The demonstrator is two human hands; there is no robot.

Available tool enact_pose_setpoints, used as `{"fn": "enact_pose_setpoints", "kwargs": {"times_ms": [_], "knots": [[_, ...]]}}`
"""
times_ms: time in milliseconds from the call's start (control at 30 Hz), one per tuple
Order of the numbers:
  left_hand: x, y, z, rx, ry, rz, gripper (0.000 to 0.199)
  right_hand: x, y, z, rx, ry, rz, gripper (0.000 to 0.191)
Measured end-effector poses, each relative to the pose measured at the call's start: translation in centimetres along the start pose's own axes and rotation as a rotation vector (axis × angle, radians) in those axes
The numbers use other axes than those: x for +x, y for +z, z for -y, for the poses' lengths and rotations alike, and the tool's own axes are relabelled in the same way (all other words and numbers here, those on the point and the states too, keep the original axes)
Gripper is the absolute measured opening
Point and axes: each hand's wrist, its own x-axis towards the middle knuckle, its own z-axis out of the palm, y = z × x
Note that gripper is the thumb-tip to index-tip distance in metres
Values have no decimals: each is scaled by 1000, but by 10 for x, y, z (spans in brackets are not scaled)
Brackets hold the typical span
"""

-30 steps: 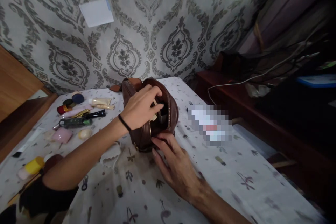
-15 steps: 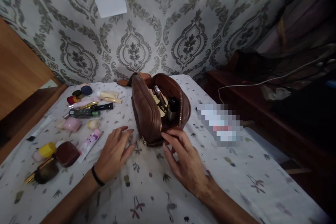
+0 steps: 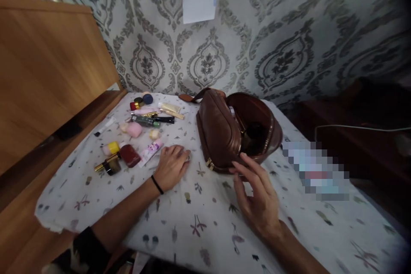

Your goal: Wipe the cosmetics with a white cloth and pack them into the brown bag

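Note:
A brown leather bag [image 3: 218,130] stands unzipped on the patterned cloth, with dark items partly visible inside. My right hand [image 3: 258,192] is at its near rim, fingers apart and fingertips at or just by the leather; it holds nothing. Palm down on the cloth, left of the bag, lies my left hand [image 3: 171,167], open, with fingers slightly bent. Close beside it is a white and pink tube [image 3: 150,152]. Beyond that tube are a dark red rounded item [image 3: 129,155], a dark bottle with a gold part [image 3: 111,165] and a yellow-topped item [image 3: 112,148].
Further back on the cloth [image 3: 199,227] lie a pink item [image 3: 134,129], a green-capped dark tube [image 3: 145,120], a cream tube [image 3: 170,108] and several small cosmetics. A wooden panel [image 3: 54,60] borders the left side. A blurred-out flat object [image 3: 316,171] lies right of the bag.
The view has swung left, so the bag and cosmetics appear further right. My left hand has come down flatter near the white and pink tube. My right hand stays by the bag's rim.

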Motion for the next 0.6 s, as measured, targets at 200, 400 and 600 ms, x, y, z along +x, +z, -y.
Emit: {"fn": "enact_pose_setpoints", "kwargs": {"times_ms": [200,400,600], "knots": [[0,-10,0,44,-45,82,23,-3,14,18,101,-116,213,30],[2,-17,15,-47,-48,-4,22,16,34,53,356,99,455,19],[1,-40,61,-210,-195,-508,23,36,76,89,592,197,553,20]]}}
